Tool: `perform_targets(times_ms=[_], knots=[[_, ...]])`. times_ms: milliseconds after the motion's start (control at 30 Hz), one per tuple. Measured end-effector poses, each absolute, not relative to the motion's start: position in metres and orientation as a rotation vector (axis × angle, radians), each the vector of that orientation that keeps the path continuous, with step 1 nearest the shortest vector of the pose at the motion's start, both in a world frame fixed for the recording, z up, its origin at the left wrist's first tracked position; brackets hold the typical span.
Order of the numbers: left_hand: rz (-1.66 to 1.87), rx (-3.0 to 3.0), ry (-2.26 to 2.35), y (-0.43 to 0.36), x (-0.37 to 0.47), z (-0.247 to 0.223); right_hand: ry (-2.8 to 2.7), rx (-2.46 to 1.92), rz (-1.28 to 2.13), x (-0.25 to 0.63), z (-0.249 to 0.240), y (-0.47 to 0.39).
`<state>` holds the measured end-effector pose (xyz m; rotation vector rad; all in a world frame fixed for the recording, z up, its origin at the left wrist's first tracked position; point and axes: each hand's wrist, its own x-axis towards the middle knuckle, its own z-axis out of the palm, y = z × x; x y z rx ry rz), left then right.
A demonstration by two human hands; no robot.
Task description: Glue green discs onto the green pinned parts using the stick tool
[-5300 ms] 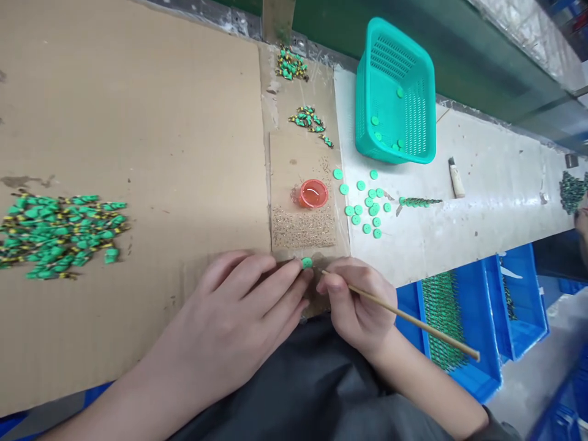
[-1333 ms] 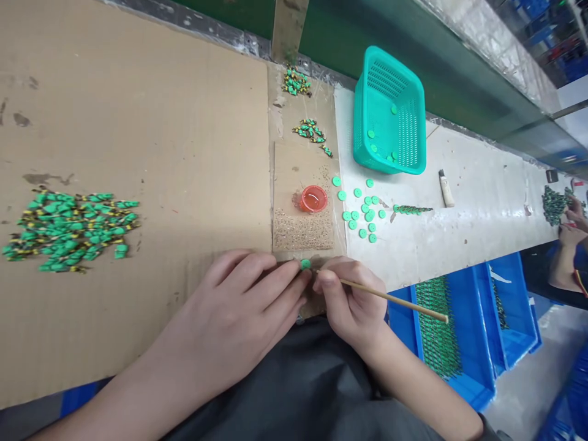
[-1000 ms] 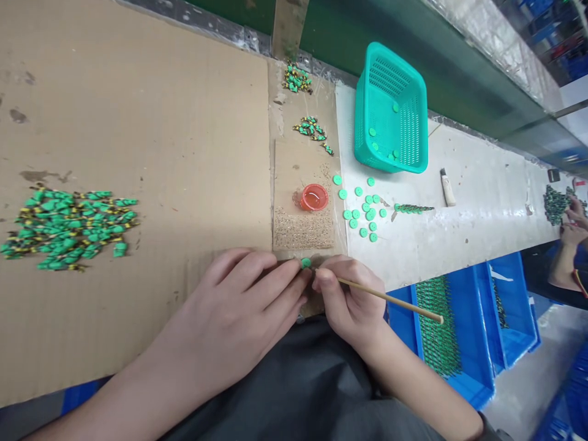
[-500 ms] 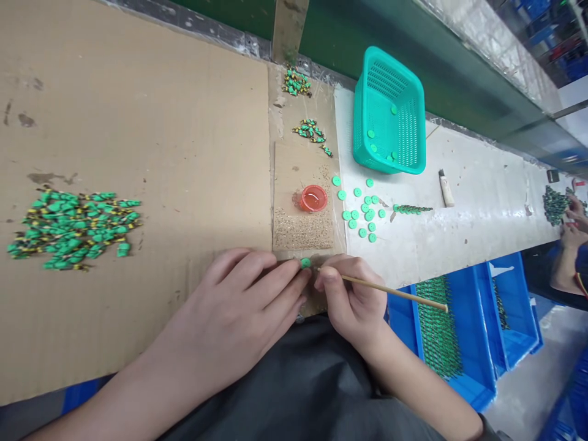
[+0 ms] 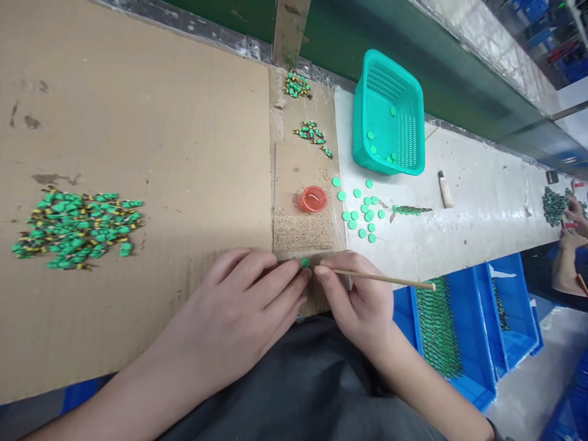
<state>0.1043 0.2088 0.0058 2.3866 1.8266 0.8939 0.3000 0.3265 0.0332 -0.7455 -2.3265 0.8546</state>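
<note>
Lowered nearly level, the thin stick [image 5: 383,279] stays pinched in the right hand [image 5: 356,300]; left hand [image 5: 239,312] pins a green disc [image 5: 305,263].

No text, label, brand, number or sign could be read anywhere in the view; the cardboard sheet [image 5: 138,153], the teal basket [image 5: 362,122] and the blue bins [image 5: 519,306] all showed plain surfaces.

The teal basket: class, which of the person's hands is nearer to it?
Right. The right hand, holding a thin stick, lies below the teal basket; the left hand sits further left.
</note>
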Motion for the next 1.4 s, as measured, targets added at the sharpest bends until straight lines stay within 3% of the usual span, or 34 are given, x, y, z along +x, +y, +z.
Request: perform_targets(times_ms=[1400], knots=[[0.896,2.415,1.834,0.211,0.103,0.008,-2.255,-0.796,0.866,0.304,0.053,0.333]])
